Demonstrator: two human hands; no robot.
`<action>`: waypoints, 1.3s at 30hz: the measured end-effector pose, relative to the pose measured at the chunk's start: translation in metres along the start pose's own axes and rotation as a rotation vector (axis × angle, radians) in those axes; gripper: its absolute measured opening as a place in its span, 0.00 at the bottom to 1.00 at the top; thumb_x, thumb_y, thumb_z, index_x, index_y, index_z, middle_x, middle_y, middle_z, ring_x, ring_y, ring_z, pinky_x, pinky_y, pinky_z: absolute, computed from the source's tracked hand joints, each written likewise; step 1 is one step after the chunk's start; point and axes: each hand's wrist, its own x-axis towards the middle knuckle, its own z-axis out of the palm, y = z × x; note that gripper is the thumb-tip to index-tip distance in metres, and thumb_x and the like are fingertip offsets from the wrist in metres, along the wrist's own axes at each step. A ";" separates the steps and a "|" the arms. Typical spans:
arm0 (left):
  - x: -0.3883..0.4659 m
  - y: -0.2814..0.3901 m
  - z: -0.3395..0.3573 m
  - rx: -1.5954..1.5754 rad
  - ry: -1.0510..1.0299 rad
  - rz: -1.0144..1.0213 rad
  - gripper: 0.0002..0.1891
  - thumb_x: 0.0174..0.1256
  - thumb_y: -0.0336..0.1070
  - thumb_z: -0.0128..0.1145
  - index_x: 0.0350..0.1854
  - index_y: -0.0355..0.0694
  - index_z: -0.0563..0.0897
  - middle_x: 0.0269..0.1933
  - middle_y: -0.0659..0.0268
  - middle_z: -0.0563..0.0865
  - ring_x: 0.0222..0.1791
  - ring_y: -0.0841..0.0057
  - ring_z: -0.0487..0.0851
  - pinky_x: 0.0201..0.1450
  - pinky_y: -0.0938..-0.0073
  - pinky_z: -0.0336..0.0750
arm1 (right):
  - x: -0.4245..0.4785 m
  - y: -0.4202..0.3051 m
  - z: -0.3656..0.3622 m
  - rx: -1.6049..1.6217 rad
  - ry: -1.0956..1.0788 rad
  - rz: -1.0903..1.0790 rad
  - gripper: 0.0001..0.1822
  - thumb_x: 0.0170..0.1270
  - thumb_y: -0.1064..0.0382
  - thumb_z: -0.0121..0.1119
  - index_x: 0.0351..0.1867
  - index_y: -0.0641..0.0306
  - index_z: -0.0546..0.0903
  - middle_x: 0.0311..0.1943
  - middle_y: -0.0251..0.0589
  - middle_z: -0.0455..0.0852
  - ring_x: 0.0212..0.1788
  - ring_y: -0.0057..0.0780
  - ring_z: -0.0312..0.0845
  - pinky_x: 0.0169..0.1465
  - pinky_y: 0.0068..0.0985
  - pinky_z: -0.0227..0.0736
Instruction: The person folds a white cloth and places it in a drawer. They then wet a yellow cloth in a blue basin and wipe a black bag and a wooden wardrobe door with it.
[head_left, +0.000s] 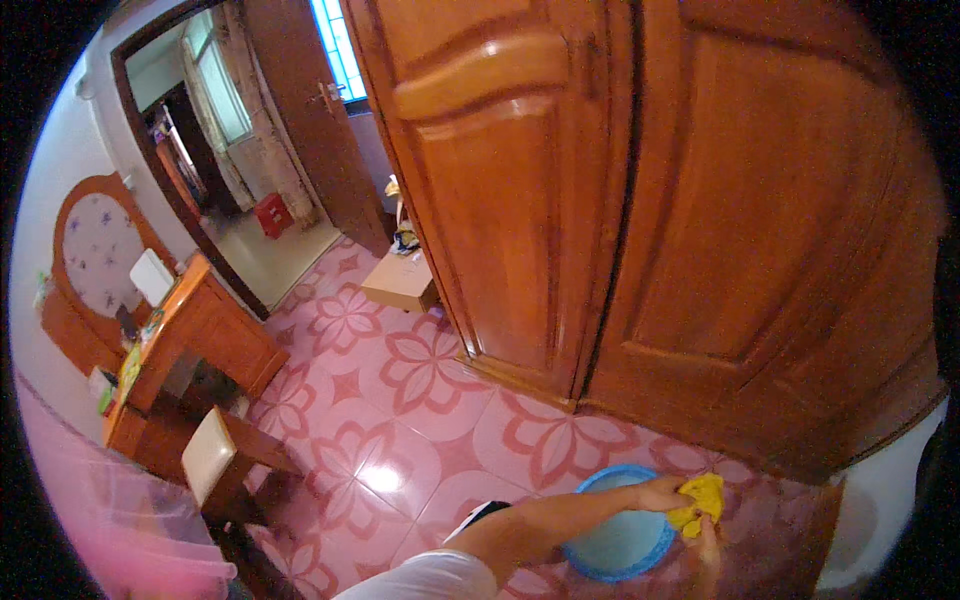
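At the lower right, both hands grip a yellow cloth (703, 501), bunched up beside the rim of a blue plastic basin (621, 574). My left hand (664, 495) reaches across the basin and has its fingers on the cloth's left side. From below, my right hand (705, 541) pinches the cloth's lower part. The basin stands on the tiled floor and holds pale, cloudy-looking water; my left forearm covers part of it.
A tall wooden wardrobe (510, 225) rises along the far side. At the left stand a dressing table (240, 330) and a stool with a pale seat (208, 457). A cardboard box (397, 281) sits near the open door (300, 112). Pink netting (142, 517) hangs at lower left.
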 end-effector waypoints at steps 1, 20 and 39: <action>-0.017 0.022 -0.011 -0.067 0.045 -0.007 0.23 0.55 0.45 0.56 0.49 0.34 0.72 0.40 0.61 0.80 0.39 0.74 0.78 0.40 0.71 0.73 | -0.004 -0.015 0.014 0.088 -0.017 0.061 0.14 0.58 0.66 0.54 0.46 0.61 0.71 0.39 0.38 0.76 0.38 0.26 0.72 0.42 0.28 0.70; -0.475 0.194 -0.116 0.304 1.181 0.013 0.10 0.54 0.35 0.57 0.35 0.39 0.74 0.33 0.65 0.75 0.34 0.78 0.73 0.37 0.76 0.70 | -0.133 -0.079 0.426 -0.128 -0.425 0.246 0.17 0.59 0.59 0.53 0.46 0.66 0.73 0.42 0.40 0.78 0.46 0.31 0.74 0.48 0.30 0.70; -0.683 0.208 -0.319 -0.864 1.177 0.120 0.18 0.63 0.49 0.44 0.48 0.44 0.72 0.41 0.70 0.78 0.38 0.80 0.76 0.37 0.77 0.70 | -0.150 0.156 0.748 -0.293 -0.761 0.488 0.11 0.55 0.63 0.53 0.40 0.63 0.70 0.40 0.38 0.75 0.45 0.29 0.71 0.51 0.28 0.65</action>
